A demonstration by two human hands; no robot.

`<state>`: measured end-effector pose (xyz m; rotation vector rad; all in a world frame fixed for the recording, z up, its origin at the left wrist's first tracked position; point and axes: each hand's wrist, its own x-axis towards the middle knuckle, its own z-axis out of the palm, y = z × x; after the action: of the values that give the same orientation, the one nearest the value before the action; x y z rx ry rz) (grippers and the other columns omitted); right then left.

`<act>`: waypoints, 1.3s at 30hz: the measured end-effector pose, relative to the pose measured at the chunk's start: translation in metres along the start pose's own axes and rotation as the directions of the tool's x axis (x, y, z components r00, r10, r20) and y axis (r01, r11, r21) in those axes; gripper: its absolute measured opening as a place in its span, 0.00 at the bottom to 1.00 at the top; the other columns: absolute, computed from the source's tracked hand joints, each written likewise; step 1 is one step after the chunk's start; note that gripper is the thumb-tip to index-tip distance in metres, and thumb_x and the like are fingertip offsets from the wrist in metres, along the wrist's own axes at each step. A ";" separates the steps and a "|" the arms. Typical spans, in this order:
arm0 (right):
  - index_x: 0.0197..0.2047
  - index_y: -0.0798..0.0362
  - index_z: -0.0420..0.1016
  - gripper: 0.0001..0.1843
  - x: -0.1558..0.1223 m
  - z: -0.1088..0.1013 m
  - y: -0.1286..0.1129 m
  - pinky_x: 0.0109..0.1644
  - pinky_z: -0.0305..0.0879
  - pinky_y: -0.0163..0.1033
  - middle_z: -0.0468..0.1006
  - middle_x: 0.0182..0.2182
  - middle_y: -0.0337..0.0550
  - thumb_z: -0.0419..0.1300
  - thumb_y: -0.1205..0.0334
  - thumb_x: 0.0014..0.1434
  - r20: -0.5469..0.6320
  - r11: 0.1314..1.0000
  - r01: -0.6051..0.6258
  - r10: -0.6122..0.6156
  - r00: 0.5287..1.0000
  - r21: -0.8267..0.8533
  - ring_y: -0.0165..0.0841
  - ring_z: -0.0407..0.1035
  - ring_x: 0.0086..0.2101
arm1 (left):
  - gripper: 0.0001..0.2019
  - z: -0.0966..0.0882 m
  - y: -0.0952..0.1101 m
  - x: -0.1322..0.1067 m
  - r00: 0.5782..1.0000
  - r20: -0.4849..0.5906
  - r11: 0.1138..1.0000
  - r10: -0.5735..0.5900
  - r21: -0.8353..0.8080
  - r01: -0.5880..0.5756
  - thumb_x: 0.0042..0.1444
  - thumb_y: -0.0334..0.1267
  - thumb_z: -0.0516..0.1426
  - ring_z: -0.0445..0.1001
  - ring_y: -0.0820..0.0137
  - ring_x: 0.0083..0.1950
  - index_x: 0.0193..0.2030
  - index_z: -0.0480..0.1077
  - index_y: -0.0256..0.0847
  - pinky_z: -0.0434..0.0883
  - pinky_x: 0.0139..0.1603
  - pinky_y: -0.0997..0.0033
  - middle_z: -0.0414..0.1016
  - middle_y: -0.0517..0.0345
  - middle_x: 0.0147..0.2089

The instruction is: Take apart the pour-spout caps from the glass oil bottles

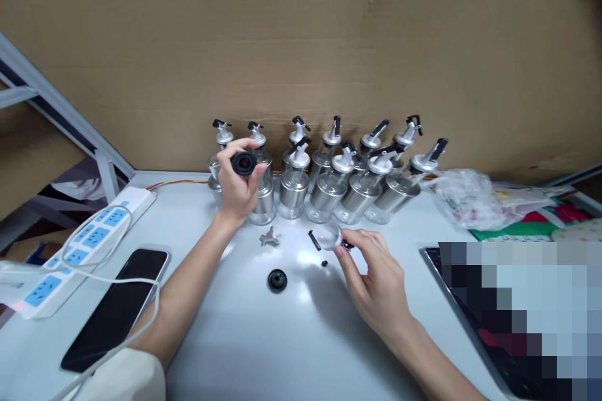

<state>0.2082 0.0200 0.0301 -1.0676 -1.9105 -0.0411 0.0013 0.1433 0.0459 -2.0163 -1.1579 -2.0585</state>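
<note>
My left hand [234,191] is raised before the bottles, its fingers closed round a black round pourer part [244,163] whose hollow end faces me. Low over the table, my right hand [379,276] pinches a clear round piece [329,237] between thumb and fingertips. A small black part [348,245] shows at those fingertips; whether it is held too, I cannot tell. Left of the clear piece lie a thin black strip [314,240] and a silver pourer spout piece [269,237]. Nearer me are a black round stopper [277,281] and a tiny black bit [324,263].
Several glass and steel oil bottles [328,194] with pourer tops stand in rows along the cardboard wall [301,44]. At left are a power strip [96,238], a white cable [157,301] and a phone [117,307]. Plastic bags [470,197] and a dark-edged device [463,313] lie at right.
</note>
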 end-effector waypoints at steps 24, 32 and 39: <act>0.42 0.52 0.64 0.07 -0.001 0.001 -0.005 0.37 0.61 0.39 0.73 0.28 0.40 0.53 0.73 0.61 -0.009 0.999 0.036 -0.036 0.999 0.017 0.32 0.66 0.29 | 0.16 -0.013 -0.025 -0.014 0.976 0.033 0.838 0.216 0.507 -0.202 0.60 0.55 0.50 0.65 0.60 0.47 0.42 0.58 0.45 0.54 0.53 0.55 0.67 0.52 0.44; 0.41 0.52 0.66 0.07 0.000 -0.001 -0.006 0.37 0.61 0.39 0.74 0.29 0.40 0.54 0.72 0.61 -0.035 0.999 0.030 -0.029 0.999 0.031 0.32 0.67 0.30 | 0.14 -0.016 -0.008 -0.016 0.955 0.052 0.834 0.291 0.475 -0.280 0.61 0.53 0.51 0.64 0.59 0.48 0.43 0.58 0.45 0.53 0.50 0.57 0.66 0.53 0.43; 0.41 0.52 0.68 0.06 0.001 -0.002 0.004 0.39 0.65 0.40 0.75 0.34 0.45 0.56 0.70 0.60 -0.088 1.000 -0.009 0.009 0.996 -0.004 0.35 0.69 0.36 | 0.11 -0.038 0.053 -0.057 0.821 0.514 0.883 0.246 0.230 -0.409 0.62 0.46 0.53 0.63 0.68 0.33 0.38 0.59 0.40 0.54 0.39 0.66 0.68 0.59 0.31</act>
<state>0.2120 0.0218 0.0307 -1.0603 -1.8269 -0.0855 0.0053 0.0587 0.0255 -2.3914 -1.0120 -1.1475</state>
